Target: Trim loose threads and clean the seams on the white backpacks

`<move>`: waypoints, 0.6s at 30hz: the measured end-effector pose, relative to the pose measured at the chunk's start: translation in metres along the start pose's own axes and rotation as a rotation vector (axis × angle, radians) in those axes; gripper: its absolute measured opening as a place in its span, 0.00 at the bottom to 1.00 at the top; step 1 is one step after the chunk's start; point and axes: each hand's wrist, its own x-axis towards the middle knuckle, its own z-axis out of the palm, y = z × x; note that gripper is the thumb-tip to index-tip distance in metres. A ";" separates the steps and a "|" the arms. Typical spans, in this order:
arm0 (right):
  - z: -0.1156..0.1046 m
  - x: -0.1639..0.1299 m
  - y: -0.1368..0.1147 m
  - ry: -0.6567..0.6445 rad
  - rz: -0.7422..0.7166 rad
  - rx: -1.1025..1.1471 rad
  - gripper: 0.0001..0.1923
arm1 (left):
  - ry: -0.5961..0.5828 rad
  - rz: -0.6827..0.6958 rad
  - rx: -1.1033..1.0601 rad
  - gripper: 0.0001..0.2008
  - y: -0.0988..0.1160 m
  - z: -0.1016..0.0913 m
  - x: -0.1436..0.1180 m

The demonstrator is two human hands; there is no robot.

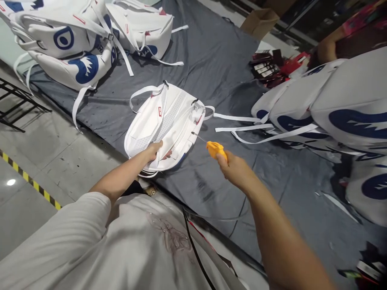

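A white backpack (173,100) lies on the grey-covered table in front of me, its straps and perforated back panel facing up. My left hand (155,151) is closed on the near part of the backpack, thumb on top and some fingertips showing beyond a strap. In my right hand (231,165) is an orange tagging gun (215,149), held just right of the backpack. A thin, needle-like line runs from its front toward the backpack's side edge; whether it touches the fabric I cannot tell.
White backpacks with blue patterns (63,40) are piled at the far left, and more backpacks (356,96) at the right. Loose straps (242,117) trail over the grey cloth (217,60). Dark tags (267,66) and a cardboard box (259,21) are near another person's arm (328,46).
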 end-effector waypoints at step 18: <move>0.089 -0.073 -0.014 -0.202 0.140 -0.196 0.22 | 0.300 0.920 0.588 0.19 0.002 -0.045 -0.076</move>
